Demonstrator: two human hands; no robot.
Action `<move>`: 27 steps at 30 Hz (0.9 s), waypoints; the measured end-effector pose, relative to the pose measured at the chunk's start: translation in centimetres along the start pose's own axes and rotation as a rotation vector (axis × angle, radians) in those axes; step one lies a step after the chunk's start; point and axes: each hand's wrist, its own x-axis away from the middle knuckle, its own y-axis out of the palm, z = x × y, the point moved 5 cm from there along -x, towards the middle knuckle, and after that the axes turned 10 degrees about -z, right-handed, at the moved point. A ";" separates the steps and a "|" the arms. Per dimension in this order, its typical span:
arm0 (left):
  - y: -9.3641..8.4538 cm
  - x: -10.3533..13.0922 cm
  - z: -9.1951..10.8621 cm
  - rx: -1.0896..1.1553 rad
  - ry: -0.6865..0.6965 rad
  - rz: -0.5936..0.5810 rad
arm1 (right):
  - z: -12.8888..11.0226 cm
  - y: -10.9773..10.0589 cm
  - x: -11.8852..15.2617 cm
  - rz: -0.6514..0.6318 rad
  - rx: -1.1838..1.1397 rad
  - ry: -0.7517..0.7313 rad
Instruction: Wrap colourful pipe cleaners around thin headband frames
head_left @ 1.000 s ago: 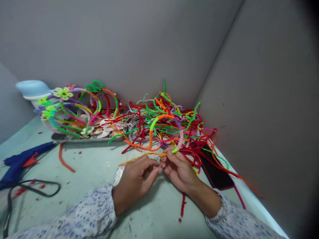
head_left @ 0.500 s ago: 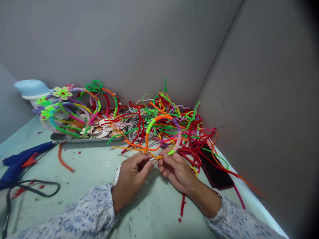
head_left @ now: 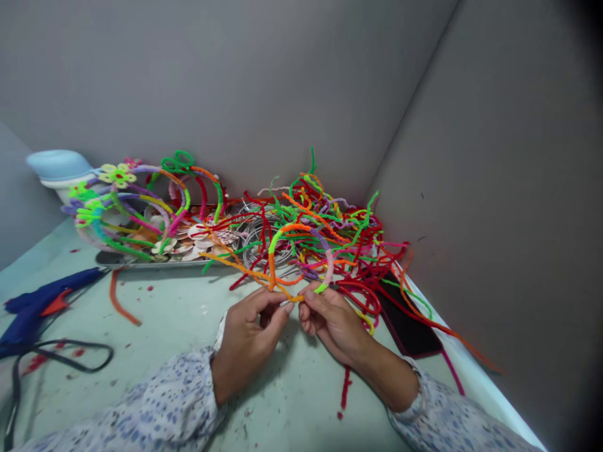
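Note:
A headband (head_left: 328,254) wrapped in orange, lime, purple and pink fuzzy sections arches up in front of my hands. My right hand (head_left: 330,314) pinches it by the lime and yellow-orange stretch at its near right. From there a yellow-orange pipe cleaner (head_left: 235,267) winds round the band, its loose tail reaching to the left. My left hand (head_left: 254,336) is closed, thumb and finger pinched at the yellow-orange part beside a small pale tip. Its fingertips partly hide what they grip.
Behind lies a tangled heap of pipe cleaners (head_left: 325,213) with coiled wire (head_left: 257,242). Left of it, finished flower headbands (head_left: 117,177) stand over a tray (head_left: 179,266) of shells. A blue glue gun (head_left: 51,292) with its cord lies far left; a dark phone (head_left: 409,323) lies right.
The headband has shifted slightly left and down. The yellow-orange pipe cleaner's tail has swung upward and farther left. Both hands stay nearly in place.

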 end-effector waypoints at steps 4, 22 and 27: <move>0.0 0.0 0.1 0.010 0.034 0.006 | 0.0 0.1 0.0 -0.010 0.016 0.005; 0.0 0.1 0.3 0.009 0.073 -0.065 | 0.3 0.0 0.0 -0.003 0.029 0.017; 0.2 -0.1 -0.4 0.049 -0.039 -0.035 | 0.0 -0.3 0.0 0.047 0.061 -0.031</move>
